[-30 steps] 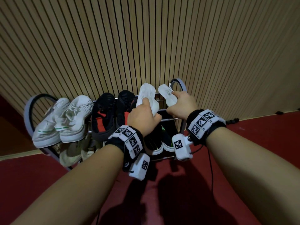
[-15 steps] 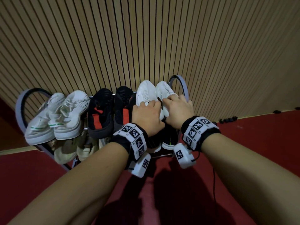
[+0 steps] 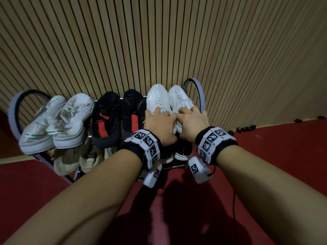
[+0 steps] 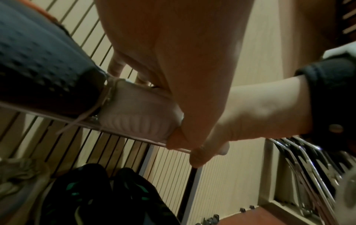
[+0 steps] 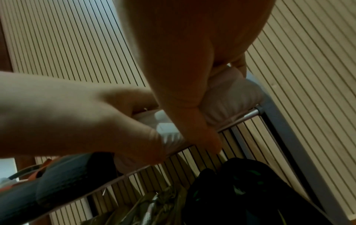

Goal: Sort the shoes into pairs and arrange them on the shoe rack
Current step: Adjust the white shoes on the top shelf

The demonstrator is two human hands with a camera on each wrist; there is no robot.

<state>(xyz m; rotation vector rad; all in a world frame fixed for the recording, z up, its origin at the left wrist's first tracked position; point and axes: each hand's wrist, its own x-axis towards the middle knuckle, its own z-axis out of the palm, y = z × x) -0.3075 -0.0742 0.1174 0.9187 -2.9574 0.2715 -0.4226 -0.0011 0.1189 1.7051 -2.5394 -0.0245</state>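
Rack top point(image 3: 106, 100): white pair point(image 3: 157, 101) under hands point(image 3: 177, 121).

A wall of narrow vertical light-wood slats point(image 3: 159, 41) fills the upper frame. Dark red floor point(image 3: 283, 156) spreads across the bottom, with small black objects point(image 3: 246, 129) along the right baseboard. Lighting is dim.

The left hand point(image 4: 183, 85) grips the heel of a white shoe point(image 4: 138, 118) that rests on the top rail point(image 4: 57, 117) of the shoe rack, touching a black knit shoe point(image 4: 42, 73) on its left. The right hand point(image 4: 250, 115) reaches in beside it. A dark pair with green marks point(image 4: 108, 196) sits on the lower shelf, before a slatted wall point(image 4: 217, 175).
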